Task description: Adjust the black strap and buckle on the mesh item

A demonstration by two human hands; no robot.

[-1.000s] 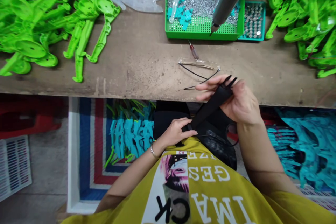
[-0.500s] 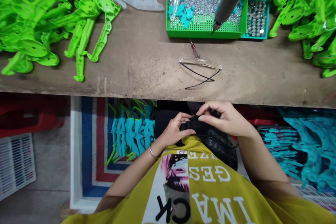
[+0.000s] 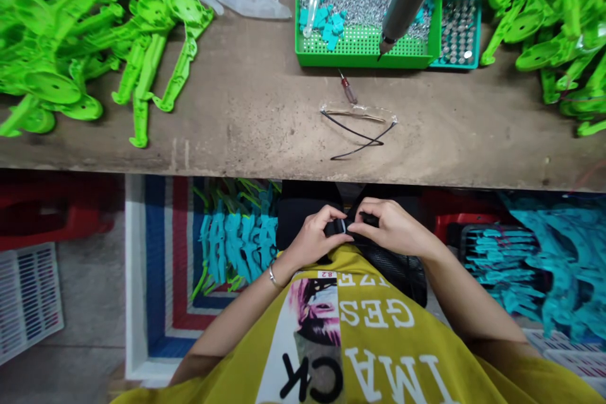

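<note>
Below the desk (image 3: 265, 132) edge, left hand (image 3: 315, 237) and right hand (image 3: 392, 227) fingers pinch the black strap (image 3: 343, 227); bare desktop lies above.

A black strap (image 3: 341, 227) lies bunched between the left hand (image 3: 315, 237) and the right hand (image 3: 392, 227), just below the near edge of the workbench and close against the person's waist. It is narrow, dark webbing, pinched from both sides, with a small pale piece showing at its middle where the fingertips meet. Beneath it sits a black mesh pouch (image 3: 395, 265), sagging toward the right.
</note>
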